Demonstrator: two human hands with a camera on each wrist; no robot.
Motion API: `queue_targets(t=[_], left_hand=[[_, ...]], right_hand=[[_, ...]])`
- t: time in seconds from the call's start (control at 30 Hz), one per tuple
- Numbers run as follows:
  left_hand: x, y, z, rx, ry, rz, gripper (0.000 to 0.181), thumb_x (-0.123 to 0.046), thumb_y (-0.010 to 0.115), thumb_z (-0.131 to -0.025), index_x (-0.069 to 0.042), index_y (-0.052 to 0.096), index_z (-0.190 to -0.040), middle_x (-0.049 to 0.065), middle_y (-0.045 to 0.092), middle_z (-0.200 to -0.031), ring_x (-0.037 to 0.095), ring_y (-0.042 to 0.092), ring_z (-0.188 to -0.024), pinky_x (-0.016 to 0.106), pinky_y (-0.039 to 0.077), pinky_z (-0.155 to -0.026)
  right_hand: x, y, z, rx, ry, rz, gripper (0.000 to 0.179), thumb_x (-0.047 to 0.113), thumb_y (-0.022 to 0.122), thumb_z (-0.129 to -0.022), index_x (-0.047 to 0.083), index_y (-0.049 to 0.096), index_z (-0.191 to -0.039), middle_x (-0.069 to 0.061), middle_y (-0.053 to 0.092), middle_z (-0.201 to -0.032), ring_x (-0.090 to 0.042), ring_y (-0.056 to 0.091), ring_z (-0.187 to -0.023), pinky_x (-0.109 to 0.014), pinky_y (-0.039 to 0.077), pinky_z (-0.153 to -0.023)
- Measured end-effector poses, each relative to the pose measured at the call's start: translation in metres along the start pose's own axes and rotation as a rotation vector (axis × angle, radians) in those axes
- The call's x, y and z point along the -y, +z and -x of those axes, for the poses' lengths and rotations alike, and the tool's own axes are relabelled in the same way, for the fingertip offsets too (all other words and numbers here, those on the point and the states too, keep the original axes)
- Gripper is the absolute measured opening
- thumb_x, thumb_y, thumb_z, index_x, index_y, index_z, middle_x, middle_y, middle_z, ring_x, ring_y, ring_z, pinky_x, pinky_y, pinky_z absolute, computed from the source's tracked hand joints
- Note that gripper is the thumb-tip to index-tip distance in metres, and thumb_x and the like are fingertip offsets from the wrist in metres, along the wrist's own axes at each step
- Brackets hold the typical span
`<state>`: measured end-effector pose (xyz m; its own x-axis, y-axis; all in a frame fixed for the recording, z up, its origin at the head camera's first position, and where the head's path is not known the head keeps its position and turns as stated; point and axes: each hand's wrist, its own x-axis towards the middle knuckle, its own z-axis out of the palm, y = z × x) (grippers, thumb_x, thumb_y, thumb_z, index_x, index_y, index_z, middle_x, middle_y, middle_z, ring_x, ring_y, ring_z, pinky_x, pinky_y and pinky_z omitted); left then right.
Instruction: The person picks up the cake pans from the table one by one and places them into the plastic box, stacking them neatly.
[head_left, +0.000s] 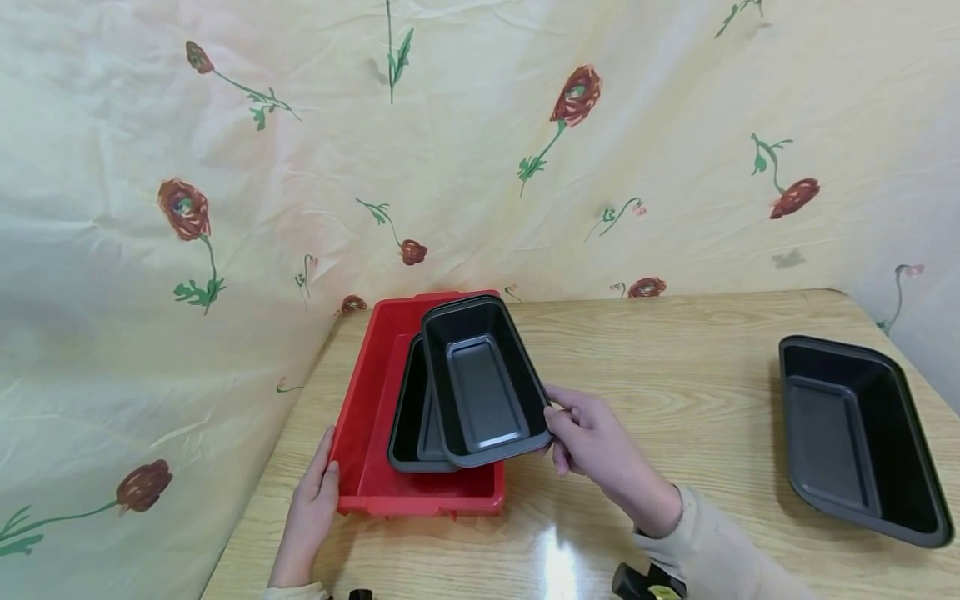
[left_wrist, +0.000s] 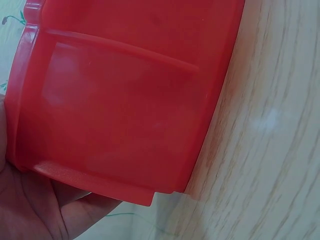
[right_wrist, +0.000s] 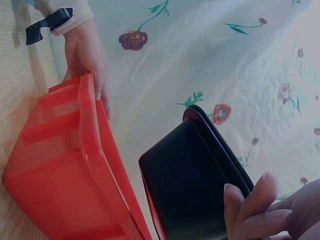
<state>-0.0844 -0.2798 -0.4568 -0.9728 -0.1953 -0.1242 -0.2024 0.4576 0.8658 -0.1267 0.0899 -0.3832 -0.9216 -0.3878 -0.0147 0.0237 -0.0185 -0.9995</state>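
Observation:
A red plastic tray (head_left: 371, 392) sits at the table's left end with a dark loaf pan (head_left: 408, 417) lying in it. My right hand (head_left: 558, 429) pinches the near right corner of a second dark loaf pan (head_left: 483, 392), which is tilted over the first one. The right wrist view shows this pan's underside (right_wrist: 195, 185) with my fingers (right_wrist: 250, 205) on its rim, beside the red tray (right_wrist: 60, 165). My left hand (head_left: 318, 483) holds the tray's near left corner, thumb at the rim. In the left wrist view my palm (left_wrist: 45, 210) lies against the tray wall (left_wrist: 125, 100).
A third dark loaf pan (head_left: 855, 433) stands alone at the right end of the wooden table (head_left: 675, 350). A flowered cloth (head_left: 450, 150) hangs close behind and to the left of the table. The table's left edge runs just beside the tray.

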Motion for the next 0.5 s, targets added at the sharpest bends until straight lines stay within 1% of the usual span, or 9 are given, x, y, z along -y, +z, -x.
queue_targets(t=[0.2,0.3,0.5], left_hand=[[0.0,-0.001,0.001,0.001,0.012,0.0,0.055,-0.014,0.033,-0.106,-0.022,0.015,-0.158,0.013,0.019,-0.16,0.036,0.022,-0.144,0.052,0.032,-0.11],[0.0,-0.001,0.0,0.001,0.014,0.002,0.056,-0.014,0.033,-0.106,-0.022,0.015,-0.158,0.013,0.018,-0.161,0.036,0.021,-0.144,0.053,0.031,-0.11],[-0.001,0.0,0.0,-0.003,0.006,0.0,0.056,-0.014,0.034,-0.106,-0.022,0.016,-0.158,0.013,0.02,-0.16,0.036,0.023,-0.144,0.053,0.032,-0.11]], right_hand=[[-0.001,0.007,-0.003,0.017,-0.001,-0.023,0.043,0.004,0.039,-0.103,-0.008,0.037,-0.144,-0.013,0.065,-0.069,-0.011,0.049,-0.041,-0.017,0.033,-0.039],[-0.002,0.009,-0.006,0.031,-0.006,-0.03,0.043,0.004,0.038,-0.103,-0.009,0.037,-0.144,-0.013,0.065,-0.069,-0.01,0.049,-0.041,-0.017,0.033,-0.039],[-0.004,0.014,-0.01,0.057,-0.013,-0.044,0.041,0.004,0.039,-0.103,-0.01,0.04,-0.142,-0.013,0.065,-0.069,-0.012,0.05,-0.041,-0.017,0.032,-0.038]])
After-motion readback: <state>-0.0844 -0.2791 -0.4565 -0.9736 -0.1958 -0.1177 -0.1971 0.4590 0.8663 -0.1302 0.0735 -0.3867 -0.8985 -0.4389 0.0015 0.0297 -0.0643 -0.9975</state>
